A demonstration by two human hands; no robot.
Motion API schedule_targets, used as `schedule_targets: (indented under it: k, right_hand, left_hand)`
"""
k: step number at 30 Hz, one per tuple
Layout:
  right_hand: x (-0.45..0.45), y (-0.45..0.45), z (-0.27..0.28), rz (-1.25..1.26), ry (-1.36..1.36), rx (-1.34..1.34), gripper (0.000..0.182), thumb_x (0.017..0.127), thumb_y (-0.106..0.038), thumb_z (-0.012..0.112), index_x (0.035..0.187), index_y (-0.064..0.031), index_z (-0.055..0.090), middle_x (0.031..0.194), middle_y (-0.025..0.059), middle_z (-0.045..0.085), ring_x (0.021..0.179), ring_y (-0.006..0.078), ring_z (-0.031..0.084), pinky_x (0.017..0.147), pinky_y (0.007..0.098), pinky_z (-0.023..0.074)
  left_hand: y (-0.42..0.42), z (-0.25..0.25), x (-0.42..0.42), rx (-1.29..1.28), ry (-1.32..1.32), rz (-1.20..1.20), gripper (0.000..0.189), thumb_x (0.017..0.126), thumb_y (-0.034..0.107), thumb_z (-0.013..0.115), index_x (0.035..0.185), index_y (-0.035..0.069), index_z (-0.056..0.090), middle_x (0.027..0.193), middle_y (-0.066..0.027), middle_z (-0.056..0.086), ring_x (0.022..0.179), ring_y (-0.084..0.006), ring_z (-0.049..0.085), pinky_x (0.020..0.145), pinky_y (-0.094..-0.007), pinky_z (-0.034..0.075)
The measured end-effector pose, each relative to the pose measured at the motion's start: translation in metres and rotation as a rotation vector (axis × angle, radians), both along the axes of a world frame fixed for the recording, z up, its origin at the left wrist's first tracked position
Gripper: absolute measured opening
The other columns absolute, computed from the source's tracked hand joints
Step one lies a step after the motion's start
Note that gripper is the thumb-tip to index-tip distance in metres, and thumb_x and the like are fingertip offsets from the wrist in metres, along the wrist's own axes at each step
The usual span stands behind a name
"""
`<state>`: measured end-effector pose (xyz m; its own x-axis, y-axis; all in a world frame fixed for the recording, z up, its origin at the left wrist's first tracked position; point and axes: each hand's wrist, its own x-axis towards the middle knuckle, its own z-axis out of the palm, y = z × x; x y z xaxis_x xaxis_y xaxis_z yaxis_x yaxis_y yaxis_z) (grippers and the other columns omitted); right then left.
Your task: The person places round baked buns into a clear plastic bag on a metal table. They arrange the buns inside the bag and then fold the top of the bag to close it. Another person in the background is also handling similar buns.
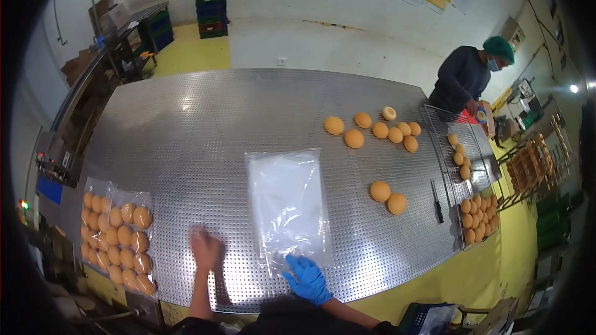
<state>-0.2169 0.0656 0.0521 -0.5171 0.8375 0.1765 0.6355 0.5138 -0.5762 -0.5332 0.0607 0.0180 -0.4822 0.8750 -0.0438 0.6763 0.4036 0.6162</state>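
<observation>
A stack of clear plastic bags (286, 195) lies flat on the dimpled metal table (209, 116) before me. My right hand (307, 280), in a blue glove, reaches over the stack's near edge, its fingertips touching the plastic and its thumb spread from the fingers. Bare and blurred, my left hand (205, 247) is above the table between that stack and the filled bags; its finger pose is unclear. At the left edge, clear bags packed with round golden buns (125, 235) lie side by side. Two loose buns (389, 197) rest right of the plastic stack.
More loose buns (379, 130) lie toward the far right. A black-handled knife (438, 207) rests beside a wire rack (447, 149) bearing buns. A co-worker (465, 74) in a green hair cover stands at the right end. Stacked crates (210, 4) stand by the wall.
</observation>
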Motion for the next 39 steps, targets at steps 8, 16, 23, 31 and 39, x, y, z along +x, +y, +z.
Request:
schedule_targets:
  k: [8, 16, 23, 31, 39]
  right_hand:
    - [0.069, -0.056, -0.109, 0.397, 0.005, -0.314, 0.043, 0.095, -0.028, 0.045, 0.131, -0.0053, 0.047, 0.122, 0.0208, 0.056, 0.113, 0.0366, 0.052, 0.097, 0.0438, 0.0405]
    - [0.103, -0.032, -0.095, 0.425, 0.183, -0.109, 0.046, 0.094, -0.021, 0.041, 0.136, -0.0027, 0.04, 0.136, 0.0212, 0.045, 0.113, 0.0365, 0.054, 0.096, 0.0427, 0.0432]
    - [0.144, 0.037, -0.087, 0.01, 0.238, 0.229, 0.055, 0.087, -0.024, 0.05, 0.136, -0.0018, 0.038, 0.143, 0.0217, 0.035, 0.129, 0.0338, 0.039, 0.107, 0.0433, 0.0318]
    - [0.153, 0.076, -0.05, -0.133, 0.077, -0.305, 0.073, 0.082, -0.035, 0.06, 0.143, -0.007, 0.031, 0.141, 0.0208, 0.039, 0.126, 0.0336, 0.043, 0.104, 0.0393, 0.0365]
    - [0.14, 0.075, -0.042, -0.346, 0.02, -0.371, 0.071, 0.07, -0.032, 0.073, 0.13, -0.0043, 0.047, 0.118, 0.0199, 0.057, 0.107, 0.0387, 0.054, 0.095, 0.0423, 0.0421]
  left_hand:
    - [-0.013, -0.044, 0.182, 0.156, 0.345, -0.651, 0.032, 0.068, 0.017, 0.068, 0.098, 0.006, 0.062, 0.105, -0.0162, 0.056, 0.102, -0.0358, 0.05, 0.091, -0.0478, 0.039]
    - [-0.002, -0.017, 0.237, 0.356, 0.095, -0.304, 0.007, 0.076, 0.003, 0.06, 0.083, 0.002, 0.056, 0.08, -0.0164, 0.056, 0.077, -0.0344, 0.056, 0.07, -0.0415, 0.044]
    - [0.013, 0.019, 0.357, 0.444, -0.001, -0.552, 0.01, 0.082, 0.009, 0.061, 0.082, 0.002, 0.054, 0.074, -0.0153, 0.056, 0.066, -0.0328, 0.056, 0.061, -0.041, 0.045]
    - [-0.007, 0.008, 0.384, 0.294, -0.132, -0.525, 0.015, 0.085, 0.015, 0.062, 0.082, 0.001, 0.055, 0.067, -0.012, 0.059, 0.059, -0.0241, 0.059, 0.057, -0.0352, 0.046]
    - [-0.01, 0.008, 0.35, 0.247, -0.175, -0.647, 0.018, 0.085, 0.018, 0.061, 0.083, 0.002, 0.055, 0.067, -0.0119, 0.059, 0.06, -0.0252, 0.059, 0.058, -0.0364, 0.045]
